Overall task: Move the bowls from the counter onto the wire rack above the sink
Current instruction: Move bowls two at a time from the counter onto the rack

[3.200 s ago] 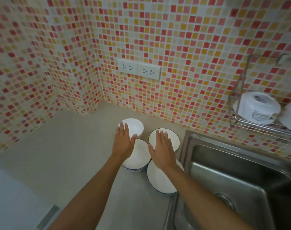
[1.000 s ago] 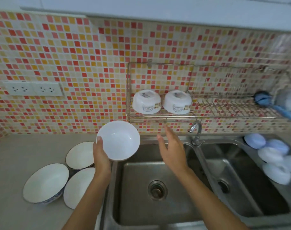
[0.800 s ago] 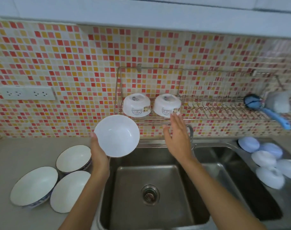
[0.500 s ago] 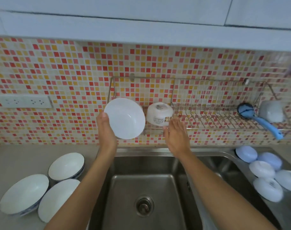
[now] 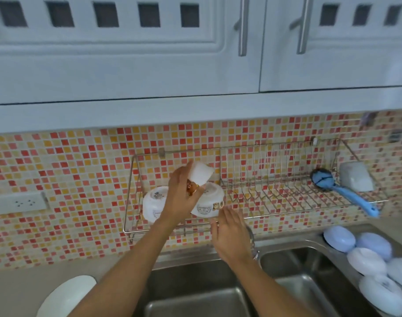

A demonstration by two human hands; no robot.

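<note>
- While the white bowl (image 5: 201, 176) is up at the wire rack (image 5: 275, 197), one more bowl on the counter (image 5: 67, 296) waits far down on the left, at the bottom edge. It sits on the grey counter (image 5: 17, 289) and nobody touches it.
- A white wall socket (image 5: 17, 203) is on the tiled wall, left of the rack.
- Next comes the rack's left end. Two small bowls lie there upside down, side by side: the left rack bowl (image 5: 154, 203) and the right rack bowl (image 5: 210, 201).
- The left hand (image 5: 182, 194) holds the white bowl tipped over, bottom pointing up and to the right. The fingers curl round its rim. The bowl is just above the two rack bowls, nearly over the gap between them. I cannot tell if it touches them.
- I think the next move is to set this bowl down upside down. The rack is full at this end, but bare wire lies just to the right, so the bowl may need to go that way.
- The right hand (image 5: 229, 236) is lower, just below the rack's front edge. Its fingers are straight and loose, and it holds nothing. It is close enough to help steady the bowl.
- Further right a blue brush (image 5: 339, 191) lies in the rack, above the metal sink (image 5: 298, 282).
</note>
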